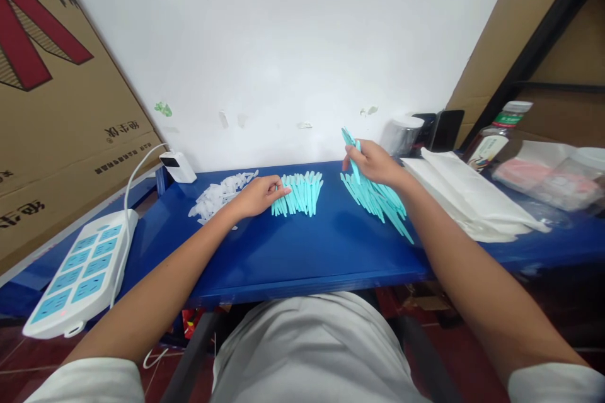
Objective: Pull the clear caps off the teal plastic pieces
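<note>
One row of teal sticks (pixel 299 195) on the table (pixel 293 258), long axes front to back, immediately right of the left hand (pixel 259 195).
Left fingers drawn together at the row's end, contents not discernible; right hand (pixel 373 162), farther off, pinches a tilted stick bunch (pixel 356 170) above the loose pile (pixel 378 200).

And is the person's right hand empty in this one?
No, the right hand holds a few slender turquoise pieces above a loose pile of similar ones on the blue table.

Two hands (pixel 258 195) (pixel 373 160), two tabletop turquoise-stick groups (pixel 297 194) (pixel 377 199), one whitish pile (pixel 218 199), one power strip (pixel 85 269), one bottle (pixel 489 141)
</note>
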Demonstrator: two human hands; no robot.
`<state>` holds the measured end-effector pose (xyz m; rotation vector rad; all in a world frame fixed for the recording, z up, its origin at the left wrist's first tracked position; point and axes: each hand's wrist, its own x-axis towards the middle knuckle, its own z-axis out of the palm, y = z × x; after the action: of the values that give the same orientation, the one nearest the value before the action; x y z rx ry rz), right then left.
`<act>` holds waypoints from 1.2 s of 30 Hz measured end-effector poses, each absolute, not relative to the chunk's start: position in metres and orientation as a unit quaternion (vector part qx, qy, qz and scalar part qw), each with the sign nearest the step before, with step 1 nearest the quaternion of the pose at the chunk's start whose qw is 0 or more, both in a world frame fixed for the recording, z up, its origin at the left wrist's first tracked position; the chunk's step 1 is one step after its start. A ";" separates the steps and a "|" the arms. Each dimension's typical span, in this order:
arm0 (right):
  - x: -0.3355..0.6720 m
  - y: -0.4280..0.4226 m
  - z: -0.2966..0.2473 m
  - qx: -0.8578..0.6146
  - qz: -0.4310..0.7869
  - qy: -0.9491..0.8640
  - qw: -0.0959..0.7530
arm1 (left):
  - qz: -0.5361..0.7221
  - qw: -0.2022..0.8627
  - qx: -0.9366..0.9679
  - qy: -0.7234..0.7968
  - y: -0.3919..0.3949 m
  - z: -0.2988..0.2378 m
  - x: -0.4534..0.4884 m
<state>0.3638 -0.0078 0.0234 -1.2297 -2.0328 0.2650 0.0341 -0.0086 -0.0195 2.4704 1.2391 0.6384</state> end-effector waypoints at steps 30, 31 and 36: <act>0.315 -0.001 -0.027 -0.478 0.164 -0.685 0.525 | 0.223 0.158 0.863 0.425 -0.008 -0.019 0.033; 0.314 -0.001 -0.028 -0.476 0.157 -0.686 0.528 | 0.223 0.160 0.863 0.425 -0.008 -0.019 0.033; 0.308 -0.002 -0.035 -0.469 0.142 -0.688 0.536 | 0.221 0.158 0.864 0.424 -0.008 -0.019 0.033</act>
<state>0.3080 -0.0021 -0.0354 -1.1172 -1.6372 0.3388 0.0330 -0.0078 -0.0191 2.4715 1.2121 0.6314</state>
